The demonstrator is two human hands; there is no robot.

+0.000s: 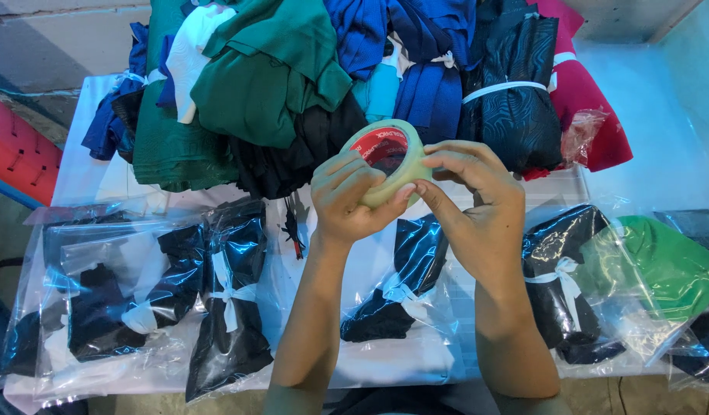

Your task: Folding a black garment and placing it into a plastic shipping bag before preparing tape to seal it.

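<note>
Head view, looking down over a white table (93, 173) heaped with clothing.

Held above the middle of the table: a roll of clear packing tape (389, 160) with a red inner core, tilted so the hole faces up and toward the camera. Left hand (348, 201) curled around the roll's near left side, fingers bent over the outer band, thumb tip pressed against the lower rim. Right hand (477, 201) touching the roll's right side, fingers bent and bunched, thumb and forefinger tips pinching at the outer tape surface right beside the left thumb. Whether a loose tape end sits between those fingertips: cannot tell.

Along the far edge: a piled heap of folded garments. Dark green fabric (254, 84) toward the left, with a white piece (191, 54) lying on it; blue cloth (404, 54) in the middle; a black patterned bundle (508, 100) bound with a white band, just behind the right hand; a red garment (581, 100) at the far right corner, touching the black bundle.

Along the near edge: clear plastic bags with dark folded clothes inside. Two bagged black garments (231, 300) and (116, 300) near the left corner, each tied with white ribbon. One more bagged dark garment (404, 284) between the two forearms. To the right of the right forearm, a bagged black bundle (558, 284) with a white bow, and just beside it a bagged bright green garment (662, 265) toward the right edge.
</note>
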